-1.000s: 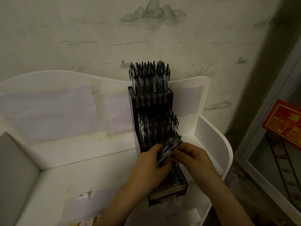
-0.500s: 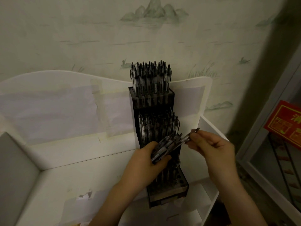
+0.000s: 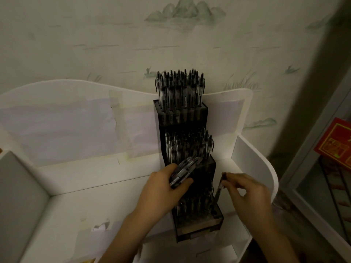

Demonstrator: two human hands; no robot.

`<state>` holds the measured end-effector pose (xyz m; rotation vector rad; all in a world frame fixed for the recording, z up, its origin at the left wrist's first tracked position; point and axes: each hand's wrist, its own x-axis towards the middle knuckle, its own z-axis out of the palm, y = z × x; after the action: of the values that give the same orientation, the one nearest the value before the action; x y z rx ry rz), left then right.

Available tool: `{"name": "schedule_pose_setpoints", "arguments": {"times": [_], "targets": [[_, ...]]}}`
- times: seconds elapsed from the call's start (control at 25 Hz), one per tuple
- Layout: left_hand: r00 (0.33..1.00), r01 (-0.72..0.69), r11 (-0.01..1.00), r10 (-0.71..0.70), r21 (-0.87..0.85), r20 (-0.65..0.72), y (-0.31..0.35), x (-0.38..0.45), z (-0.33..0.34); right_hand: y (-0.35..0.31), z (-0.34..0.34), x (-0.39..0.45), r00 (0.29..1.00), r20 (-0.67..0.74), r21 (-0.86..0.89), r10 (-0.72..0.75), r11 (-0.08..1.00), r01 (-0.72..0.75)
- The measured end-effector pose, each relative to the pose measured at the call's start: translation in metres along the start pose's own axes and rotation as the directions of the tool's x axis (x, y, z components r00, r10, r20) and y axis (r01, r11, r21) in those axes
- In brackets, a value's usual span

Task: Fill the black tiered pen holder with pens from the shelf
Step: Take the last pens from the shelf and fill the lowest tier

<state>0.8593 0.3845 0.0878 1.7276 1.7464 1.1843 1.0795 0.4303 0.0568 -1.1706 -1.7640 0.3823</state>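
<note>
With the top tier of the black tiered pen holder (image 3: 187, 154) bristling with pens (image 3: 180, 86) and the middle tier packed nearly as tight, looks well past the halfway mark. Standing at the back right of the white shelf (image 3: 95, 205), against the rear panel, right where the hands can reach. Lowest front tier the unfinished one: some pens upright in it, too dark and blurred to count open holes, likely several left near the front right corner.

Left hand (image 3: 163, 190) gripping a bundle of pens (image 3: 183, 172), fingers (image 3: 185, 182) clenched round the stock and angled across the middle tier's front. Right hand (image 3: 247, 192) pinching a single pen (image 3: 219, 188) near its top, tip down, over the right edge of the lowest tier, just about at the holes. Cannot tell whether the tip has entered one.

Against half a second ago: right hand dropped from beside the bundle, where the pen lay slanted and just pulled free, down to the low tier, pen now turned nearly upright. Left hand barely shifted, same grip on the bundle. Bundle in hand plus remaining slots still to go.
</note>
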Motion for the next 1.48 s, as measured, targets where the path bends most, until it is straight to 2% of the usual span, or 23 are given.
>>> {"name": "schedule_pose_setpoints", "arguments": {"times": [0.12,0.24,0.44,0.68,1.12,1.48], "targets": [[1.0,-0.007,1.0,0.008,-0.009,0.008,0.002,0.0,-0.002,0.014,0.011,-0.005,1.0,-0.003,-0.017,0.009,1.0,-0.009],[1.0,-0.012,1.0,0.012,-0.012,0.003,0.003,0.001,-0.003,0.022,0.022,-0.011,0.998,0.051,-0.033,0.035,0.999,-0.033],[1.0,0.002,1.0,-0.002,-0.016,0.008,0.003,-0.001,0.0,0.03,0.031,-0.019,0.981,0.121,0.053,0.151,0.986,-0.159],[1.0,-0.02,0.999,0.021,-0.032,0.013,0.006,-0.003,0.003,0.037,0.029,-0.012,0.973,0.202,0.013,0.114,0.993,-0.119],[1.0,-0.023,0.999,0.023,-0.042,0.001,0.006,-0.01,0.002,0.04,0.026,-0.021,0.985,0.167,-0.002,0.052,0.999,-0.052],[0.999,-0.037,0.998,0.038,-0.046,0.014,0.009,-0.014,0.002,0.037,0.027,-0.022,0.985,0.14,0.006,0.103,0.994,-0.105]]}}
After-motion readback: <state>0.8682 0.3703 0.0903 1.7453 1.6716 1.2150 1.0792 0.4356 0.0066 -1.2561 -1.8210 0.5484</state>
